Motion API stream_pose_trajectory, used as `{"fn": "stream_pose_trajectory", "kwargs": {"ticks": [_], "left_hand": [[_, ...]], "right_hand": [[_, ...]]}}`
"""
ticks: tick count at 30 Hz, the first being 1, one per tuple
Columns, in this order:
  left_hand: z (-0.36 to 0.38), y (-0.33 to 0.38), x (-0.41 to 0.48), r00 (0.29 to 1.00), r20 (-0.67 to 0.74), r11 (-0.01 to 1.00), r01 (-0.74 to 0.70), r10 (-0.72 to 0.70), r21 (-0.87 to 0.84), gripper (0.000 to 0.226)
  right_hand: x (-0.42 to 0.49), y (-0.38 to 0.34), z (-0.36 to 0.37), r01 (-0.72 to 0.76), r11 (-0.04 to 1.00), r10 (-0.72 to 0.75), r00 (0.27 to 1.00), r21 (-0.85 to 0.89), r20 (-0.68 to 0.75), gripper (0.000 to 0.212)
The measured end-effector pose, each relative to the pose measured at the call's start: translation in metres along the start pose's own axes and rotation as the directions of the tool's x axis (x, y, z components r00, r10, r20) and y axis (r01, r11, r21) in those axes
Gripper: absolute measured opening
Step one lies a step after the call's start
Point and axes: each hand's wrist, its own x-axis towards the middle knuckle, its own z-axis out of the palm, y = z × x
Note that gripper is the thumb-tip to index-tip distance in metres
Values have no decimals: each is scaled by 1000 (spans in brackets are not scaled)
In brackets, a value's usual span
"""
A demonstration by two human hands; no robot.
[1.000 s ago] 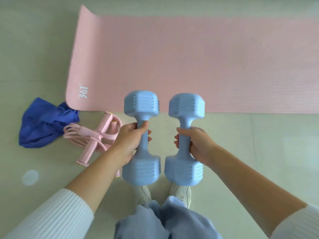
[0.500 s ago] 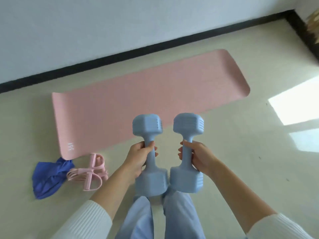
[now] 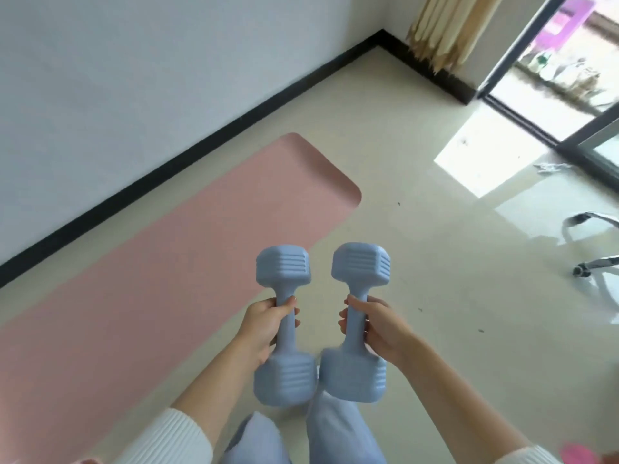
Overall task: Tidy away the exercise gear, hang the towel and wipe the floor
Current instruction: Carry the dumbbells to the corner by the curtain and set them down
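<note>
Since half a second ago the head view has swung up and to the right. The blue cloth and pink pull-rope have gone out of sight, the pink mat (image 3: 167, 286) now runs off the lower left, and a room corner with a glass door (image 3: 569, 78) has come in.

Both weights stay in hand, upright and side by side above the floor (image 3: 435, 313), their lower ends almost touching. The left grip (image 3: 264, 324) is curled round the handle of the left dumbbell (image 3: 283, 272), and the right grip (image 3: 378, 326) round the handle of the right dumbbell (image 3: 361, 266).

I judge the step to be putting away the exercise gear, dumbbells first. The mat lies unrolled. The next move calls for carrying them to a storage spot, none in view, and setting them down softly.
</note>
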Motion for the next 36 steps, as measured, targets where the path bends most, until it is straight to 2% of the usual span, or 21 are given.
{"fn": "stream_pose_trajectory", "kwargs": {"ticks": [7, 14, 29, 36], "left_hand": [[155, 132, 66, 994, 103, 998, -33, 27, 53, 19], [307, 289, 176, 981, 177, 981, -104, 74, 165, 21], [626, 603, 406, 968, 246, 943, -125, 47, 309, 15], [761, 733, 511, 968, 248, 915, -136, 41, 379, 12]], "right_hand": [[38, -157, -110, 77, 992, -65, 991, 101, -115, 12], [128, -339, -197, 193, 969, -159, 965, 152, -208, 13], [329, -713, -394, 222, 947, -130, 926, 233, -354, 10], [436, -874, -474, 150, 962, -55, 923, 226, -380, 11]]}}
